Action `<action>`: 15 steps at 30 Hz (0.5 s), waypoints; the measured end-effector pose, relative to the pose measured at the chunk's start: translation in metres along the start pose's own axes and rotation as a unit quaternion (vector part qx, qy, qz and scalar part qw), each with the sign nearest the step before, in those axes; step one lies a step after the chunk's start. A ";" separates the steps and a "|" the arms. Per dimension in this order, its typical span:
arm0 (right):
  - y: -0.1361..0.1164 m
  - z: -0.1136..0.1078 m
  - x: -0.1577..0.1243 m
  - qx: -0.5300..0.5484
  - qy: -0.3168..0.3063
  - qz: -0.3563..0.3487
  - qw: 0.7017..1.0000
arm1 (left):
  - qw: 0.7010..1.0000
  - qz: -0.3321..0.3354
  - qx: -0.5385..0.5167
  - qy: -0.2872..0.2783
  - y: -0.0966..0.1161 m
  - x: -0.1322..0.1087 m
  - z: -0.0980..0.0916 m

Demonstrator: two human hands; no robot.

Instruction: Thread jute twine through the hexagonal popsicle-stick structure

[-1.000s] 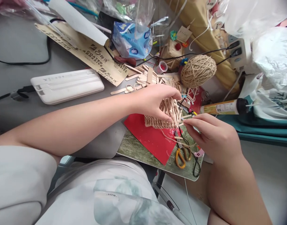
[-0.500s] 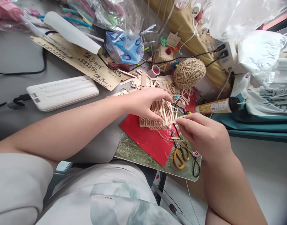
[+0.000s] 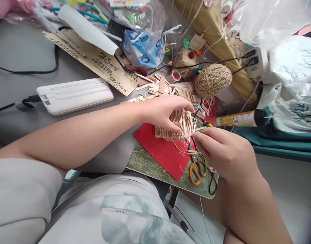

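A small basket (image 3: 172, 135) woven from twine around thin wooden sticks lies tilted over a red sheet (image 3: 165, 152). My left hand (image 3: 168, 110) is wrapped round it, thumb on the near side and fingers over the far side. At its right end, my right hand (image 3: 221, 145) pinches a thin strand or stick against the rim; the fingertips partly hide it. Orange-handled scissors (image 3: 196, 171) lie just below, blades toward the basket. A loose end of twine trails beside them.
Wooden craft sticks (image 3: 157, 84), a small cup with red bits (image 3: 174, 77) and a twine ball (image 3: 213, 80) lie beyond the basket. A white power bank (image 3: 76, 96) and sandpaper (image 3: 104, 67) are at left. A bottle with a black cap (image 3: 241, 118) lies at right.
The view has shifted, so most things on the table appear farther right. My left hand keeps its hold on the basket, and my right fingers stay pinched at its rim.
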State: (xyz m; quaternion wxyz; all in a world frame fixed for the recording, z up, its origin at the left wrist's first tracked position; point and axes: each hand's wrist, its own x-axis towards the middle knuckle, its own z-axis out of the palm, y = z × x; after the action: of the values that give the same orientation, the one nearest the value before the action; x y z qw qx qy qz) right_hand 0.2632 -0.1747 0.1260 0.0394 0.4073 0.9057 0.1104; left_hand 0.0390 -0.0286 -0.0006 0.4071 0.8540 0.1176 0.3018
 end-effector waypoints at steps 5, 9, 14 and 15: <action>0.003 -0.001 0.005 0.033 0.005 -0.001 0.999 | 1.000 -0.006 0.002 0.003 -0.001 0.000 0.000; 0.008 0.004 0.008 0.079 0.002 0.007 0.997 | 1.000 0.002 0.007 0.003 -0.001 0.000 0.001; 0.016 0.006 0.010 0.150 -0.014 0.018 0.988 | 1.000 0.005 0.002 0.001 -0.001 0.000 0.000; 0.017 0.005 0.010 0.156 -0.011 0.025 0.987 | 1.000 0.007 0.001 0.001 -0.002 0.000 0.000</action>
State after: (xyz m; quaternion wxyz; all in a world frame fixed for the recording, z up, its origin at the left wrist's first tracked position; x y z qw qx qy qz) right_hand 0.2698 -0.1554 0.1251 -0.0174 0.4321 0.9010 -0.0355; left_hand 0.0394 -0.0278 -0.0018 0.4040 0.8550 0.1118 0.3054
